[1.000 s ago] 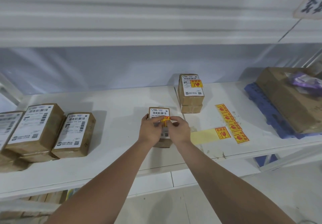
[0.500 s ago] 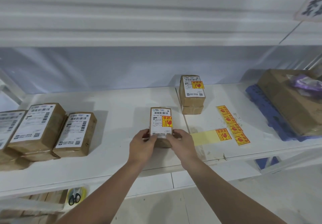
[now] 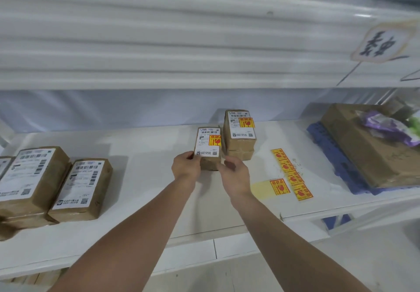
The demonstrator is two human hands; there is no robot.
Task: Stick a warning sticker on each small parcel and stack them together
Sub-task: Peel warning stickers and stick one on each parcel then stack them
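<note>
Cool, fairly bright light from above and in front leaves soft grey shadows on the white shelf (image 3: pixel 145 146) beside the parcels (image 3: pixel 56 185) at its left end. The small parcel (image 3: pixel 208 141) mid-shelf is fairly sharp. The upper shelf (image 3: pixel 159 48) is smeared into streaks, the sign (image 3: pixel 381 41) and box (image 3: pixel 363 146) at the right end blur, and the wide lens bows the shelf's edges.
</note>
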